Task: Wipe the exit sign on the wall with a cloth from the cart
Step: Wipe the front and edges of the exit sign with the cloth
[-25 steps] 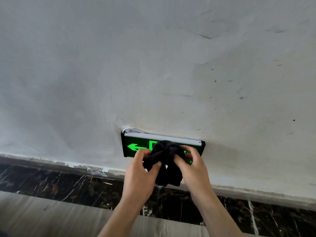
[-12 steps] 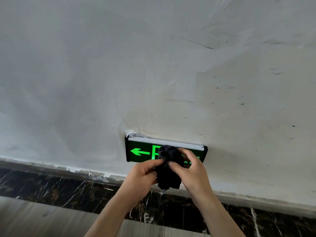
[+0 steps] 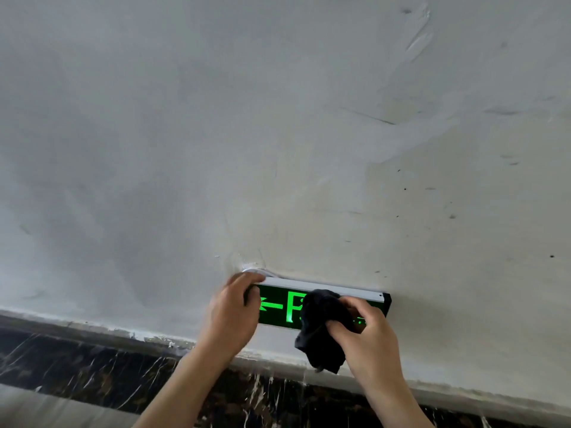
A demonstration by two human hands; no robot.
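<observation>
Low on the plaster wall, left hand grips the exit sign; right-hand fingers bunch the black cloth against it.

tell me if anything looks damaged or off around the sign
The exit sign sits low on the wall, just above the dark marble skirting. The plaster is rough where a white cable enters at the sign's upper left corner, and the paint edge along the skirting is chipped.

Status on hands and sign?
Left hand grips sign's left end. Right hand holds black cloth against exit sign. Nothing in the way.
</observation>
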